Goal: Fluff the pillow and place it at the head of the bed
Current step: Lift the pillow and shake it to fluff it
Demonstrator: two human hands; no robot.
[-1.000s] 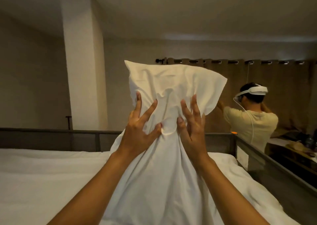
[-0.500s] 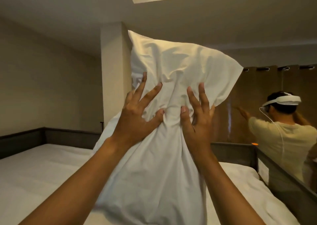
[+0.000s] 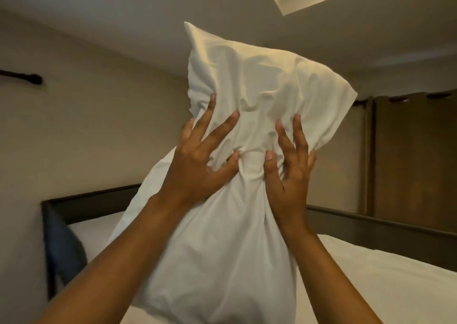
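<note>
A white pillow (image 3: pixel 259 83) in a loose white case is held upright in the air, filling the middle of the view. My left hand (image 3: pixel 197 163) and my right hand (image 3: pixel 289 175) pinch its middle from the near side, fingers spread and thumbs dug into the bunched cloth. The lower part of the pillow hangs down between my forearms. The bed (image 3: pixel 383 281) with its white sheet lies below and behind the pillow.
A dark bed frame rail (image 3: pixel 378 227) runs along the right, and a dark headboard corner (image 3: pixel 74 205) stands at the left. A dark blue cushion (image 3: pixel 63 249) leans in that corner. Brown curtains (image 3: pixel 415 160) hang at the right.
The view has swung left and upward with the pillow. The person in the yellow shirt has left the frame, and the headboard corner with the blue cushion has come into sight.
</note>
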